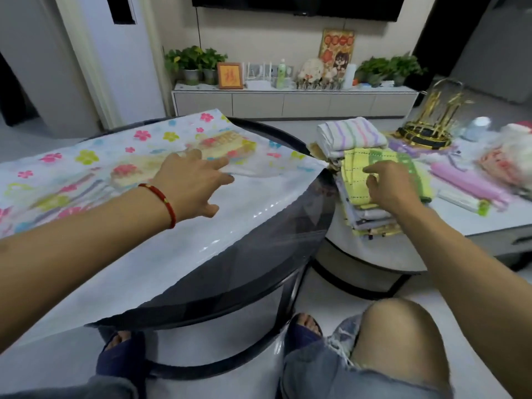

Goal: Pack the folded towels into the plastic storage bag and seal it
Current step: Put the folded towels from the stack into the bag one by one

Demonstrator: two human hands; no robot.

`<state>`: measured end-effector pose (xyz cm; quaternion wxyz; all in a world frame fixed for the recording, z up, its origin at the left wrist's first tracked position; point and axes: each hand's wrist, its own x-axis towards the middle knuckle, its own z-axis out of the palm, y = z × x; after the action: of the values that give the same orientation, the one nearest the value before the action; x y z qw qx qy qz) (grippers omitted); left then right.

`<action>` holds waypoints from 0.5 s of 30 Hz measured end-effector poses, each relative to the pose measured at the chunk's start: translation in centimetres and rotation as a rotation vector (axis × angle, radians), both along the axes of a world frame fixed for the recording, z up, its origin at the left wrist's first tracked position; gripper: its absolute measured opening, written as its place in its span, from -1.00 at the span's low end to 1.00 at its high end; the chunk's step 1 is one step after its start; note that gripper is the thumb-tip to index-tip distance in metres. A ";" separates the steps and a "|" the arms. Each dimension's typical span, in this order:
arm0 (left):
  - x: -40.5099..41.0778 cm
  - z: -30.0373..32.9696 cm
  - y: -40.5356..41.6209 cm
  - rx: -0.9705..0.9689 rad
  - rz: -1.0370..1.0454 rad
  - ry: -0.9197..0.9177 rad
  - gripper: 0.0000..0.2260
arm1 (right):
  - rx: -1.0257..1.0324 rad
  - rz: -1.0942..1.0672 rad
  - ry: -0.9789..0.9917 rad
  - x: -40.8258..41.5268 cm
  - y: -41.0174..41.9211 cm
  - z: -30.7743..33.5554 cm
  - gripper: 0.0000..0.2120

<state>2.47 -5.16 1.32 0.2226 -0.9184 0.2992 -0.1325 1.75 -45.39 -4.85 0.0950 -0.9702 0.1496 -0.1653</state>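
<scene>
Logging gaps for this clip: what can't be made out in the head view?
- Storage bag: its left end is cut off by the frame edge, and no opening or seal strip can be made out.
- Towel stack: the right hand covers part of the top yellow towel; its grip is unclear.
- Items inside the bag near the left hand: blurred behind the printed plastic.
- Cabinet ornaments: too small to identify.

Only one view here, the wide-angle cam on my head, looking forward and down over both my arms. Close in: my left hand [191, 182] on the storage bag [121, 171], my right hand [385, 182] on the towel stack [371, 203], my knee and feet at the bottom edge. Farther out the TV cabinet [293, 103] shows, edges bent and kinda blurry, I think.
</scene>
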 end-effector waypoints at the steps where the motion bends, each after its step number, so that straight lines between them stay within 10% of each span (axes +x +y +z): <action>1: 0.5 -0.3 -1.0 0.021 0.002 -0.002 -0.47 | -0.013 -0.096 0.069 0.8 -1.5 -0.2 -0.63; 5: 2.4 -0.9 -3.8 0.056 0.006 -0.002 -0.51 | 0.100 -0.349 0.417 2.6 -4.6 -0.2 -0.57; 11: 4.7 0.2 -3.4 -0.084 0.029 -0.063 -0.51 | 0.174 -0.368 0.355 3.7 -6.0 1.7 -0.51; 15: 5.4 1.3 -2.9 -0.229 0.007 -0.043 -0.46 | 0.733 -0.213 0.412 3.2 -6.1 5.0 -0.34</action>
<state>7.91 -8.11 2.64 0.1230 -0.9358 0.2739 -0.1847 4.95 -51.46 0.18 0.3837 -0.8642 0.3136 0.0871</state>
